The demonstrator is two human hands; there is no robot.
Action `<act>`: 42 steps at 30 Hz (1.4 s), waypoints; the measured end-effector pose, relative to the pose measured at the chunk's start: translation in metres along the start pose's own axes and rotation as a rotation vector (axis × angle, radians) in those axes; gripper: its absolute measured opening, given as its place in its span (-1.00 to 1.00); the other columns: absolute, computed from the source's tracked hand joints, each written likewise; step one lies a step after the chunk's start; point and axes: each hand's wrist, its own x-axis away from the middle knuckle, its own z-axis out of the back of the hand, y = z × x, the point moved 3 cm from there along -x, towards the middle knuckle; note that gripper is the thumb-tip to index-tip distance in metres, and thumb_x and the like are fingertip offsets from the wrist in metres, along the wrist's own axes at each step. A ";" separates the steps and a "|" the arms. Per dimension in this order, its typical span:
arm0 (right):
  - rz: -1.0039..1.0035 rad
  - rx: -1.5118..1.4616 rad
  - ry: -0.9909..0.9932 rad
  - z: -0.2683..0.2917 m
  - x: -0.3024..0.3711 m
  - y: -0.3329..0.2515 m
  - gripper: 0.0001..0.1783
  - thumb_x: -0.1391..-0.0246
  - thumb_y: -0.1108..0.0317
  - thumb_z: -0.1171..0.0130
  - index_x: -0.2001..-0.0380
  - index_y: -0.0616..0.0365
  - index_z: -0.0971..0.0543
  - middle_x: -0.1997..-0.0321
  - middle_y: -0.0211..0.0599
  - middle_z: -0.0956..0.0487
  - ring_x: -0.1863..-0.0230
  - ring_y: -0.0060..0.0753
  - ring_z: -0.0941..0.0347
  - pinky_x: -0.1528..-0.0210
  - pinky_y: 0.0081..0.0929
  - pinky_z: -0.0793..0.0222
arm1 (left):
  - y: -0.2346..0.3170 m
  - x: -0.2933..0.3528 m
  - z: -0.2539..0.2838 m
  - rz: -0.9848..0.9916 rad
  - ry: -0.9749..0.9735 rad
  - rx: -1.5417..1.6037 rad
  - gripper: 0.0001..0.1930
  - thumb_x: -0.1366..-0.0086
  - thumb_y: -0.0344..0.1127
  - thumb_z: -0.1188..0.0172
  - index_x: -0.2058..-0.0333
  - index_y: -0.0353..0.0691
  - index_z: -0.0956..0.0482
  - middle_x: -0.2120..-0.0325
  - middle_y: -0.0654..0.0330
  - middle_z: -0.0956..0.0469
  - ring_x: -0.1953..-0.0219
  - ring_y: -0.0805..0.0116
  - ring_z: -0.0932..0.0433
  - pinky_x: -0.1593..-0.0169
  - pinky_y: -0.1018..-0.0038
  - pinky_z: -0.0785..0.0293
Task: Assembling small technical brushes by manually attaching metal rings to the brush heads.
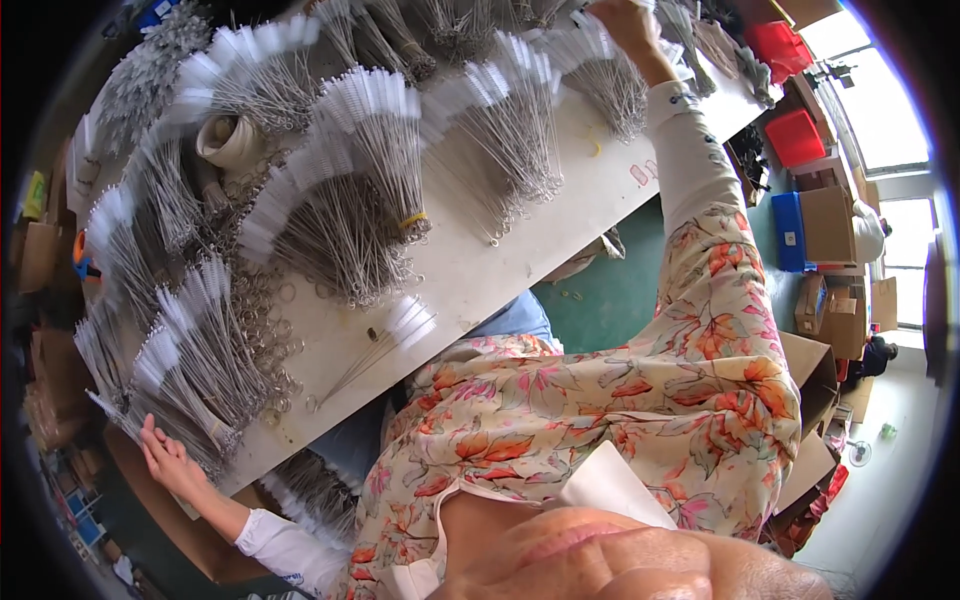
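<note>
Bundles of thin wire brushes (pixel 375 130) with white bristles and looped wire ends cover the table (pixel 520 260). My left hand (pixel 172 462) is at the table's left end with its fingers stretched out, beside a brush bundle (pixel 185 385); nothing shows gripped in it. Far off at the top edge, my right hand (pixel 628 25) reaches over the bristle ends of another bundle (pixel 610 85). Its fingers are partly cut off, so their grip cannot be made out. A few loose brushes (pixel 375 350) lie near the front edge. A yellow band (pixel 413 219) rings one bundle's wire ends.
Metal rings (pixel 285 345) lie scattered among the bundles. A cream-coloured roll (pixel 228 140) stands at the back left, with an orange-handled tool (pixel 84 258) by the left edge. Red bins (pixel 795 138), a blue bin (pixel 790 232) and cardboard boxes (pixel 828 228) stand at the right.
</note>
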 end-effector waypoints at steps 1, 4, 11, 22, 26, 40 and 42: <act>-0.220 -0.084 0.047 -0.003 -0.015 -0.026 -0.89 0.17 0.44 -0.16 0.69 0.17 -0.55 0.68 -0.35 -0.50 0.59 -0.50 -0.44 0.53 -0.56 -0.33 | 0.005 0.007 0.007 -0.007 0.011 0.111 -0.65 -0.30 -0.16 -0.02 0.08 -0.31 -0.46 0.51 0.41 -0.26 0.60 0.70 -0.10 0.59 0.76 -0.01; -0.381 -0.537 0.124 0.032 -0.064 -0.058 -0.89 -0.02 0.47 -0.01 0.48 0.16 -0.54 0.49 -0.46 -0.49 0.48 -0.64 -0.39 0.50 -0.66 -0.30 | 0.030 0.039 -0.015 0.014 0.047 0.346 -0.63 -0.32 -0.20 0.02 0.06 -0.40 -0.39 0.51 0.37 -0.26 0.59 0.64 -0.13 0.55 0.74 -0.11; -0.363 -1.592 -0.451 -0.008 -0.032 -0.345 -0.79 -0.23 0.24 0.14 0.27 0.12 -0.43 0.19 -0.30 -0.48 0.19 -0.47 -0.46 0.08 -0.39 -0.43 | 0.091 0.150 -0.162 -0.337 -0.489 0.186 -0.73 -0.31 -0.43 0.09 0.06 -0.39 -0.42 0.62 0.37 -0.33 0.66 0.71 -0.19 0.66 0.76 -0.05; -0.398 -1.388 -0.399 -0.048 0.057 -0.433 -0.67 -0.14 0.19 -0.05 0.15 0.20 -0.54 0.12 -0.30 -0.50 0.04 -0.48 -0.35 -0.02 -0.45 -0.23 | 0.094 0.175 -0.217 -0.951 -0.387 -0.040 -0.92 -0.13 -0.52 -0.07 0.37 -0.35 -0.49 0.28 0.06 -0.48 0.34 0.32 -0.52 0.28 0.51 -0.50; -0.941 -2.079 -0.601 -0.071 0.091 -0.455 -0.71 -0.22 0.21 0.10 0.26 0.18 -0.51 0.26 -0.28 -0.56 0.24 -0.49 -0.48 0.15 -0.49 -0.44 | 0.050 0.190 -0.233 -1.224 -0.501 0.100 -0.83 -0.08 -0.58 -0.11 0.30 -0.33 -0.52 0.23 0.04 -0.42 0.34 0.29 -0.51 0.31 0.56 -0.52; -0.341 -1.188 -1.093 -0.037 0.086 -0.478 -0.84 -0.12 0.39 -0.02 0.32 0.24 -0.53 0.48 -0.46 -0.52 0.46 -0.71 -0.36 0.40 -0.70 -0.30 | 0.066 0.178 -0.196 -0.634 -1.071 0.355 0.02 0.13 -0.07 -0.41 -0.23 -0.25 0.03 -0.17 -0.01 -0.11 -0.13 0.17 -0.25 -0.15 0.28 -0.20; -0.340 -1.287 -1.063 -0.033 0.081 -0.479 -0.84 -0.12 0.37 -0.03 0.36 0.22 -0.53 0.54 -0.50 -0.51 0.51 -0.73 -0.34 0.46 -0.71 -0.27 | 0.065 0.160 -0.178 -0.778 -0.913 0.105 -0.35 0.07 -0.18 -0.36 -0.03 -0.20 -0.35 0.04 0.09 -0.40 0.04 0.24 -0.42 -0.01 0.36 -0.35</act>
